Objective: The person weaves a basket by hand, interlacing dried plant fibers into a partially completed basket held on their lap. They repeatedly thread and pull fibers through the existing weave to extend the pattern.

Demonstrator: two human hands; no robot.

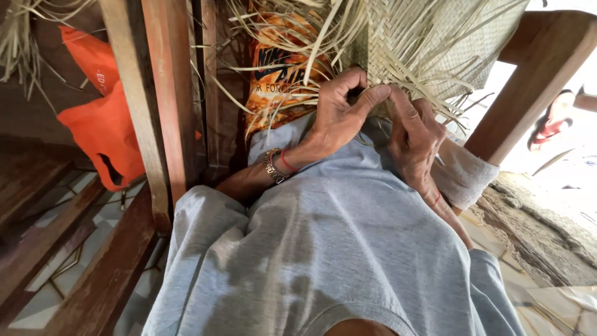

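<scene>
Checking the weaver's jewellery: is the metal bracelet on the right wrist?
No, the metal link bracelet circles the wrist of the left hand, beside a red thread.

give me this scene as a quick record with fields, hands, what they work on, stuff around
left hand: pinching pale strips at the mat's edge, bracelet on wrist
right hand: fingers on the same edge, beside the left
woven mat: pale, partly plaited, loose strips hanging
lap: grey garment
left side: orange bag, wooden posts
floor: tiles

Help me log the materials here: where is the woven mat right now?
In the head view, the woven mat hangs at top centre-right, above the left hand and right hand at its loose strips, left of a wooden beam.
</scene>
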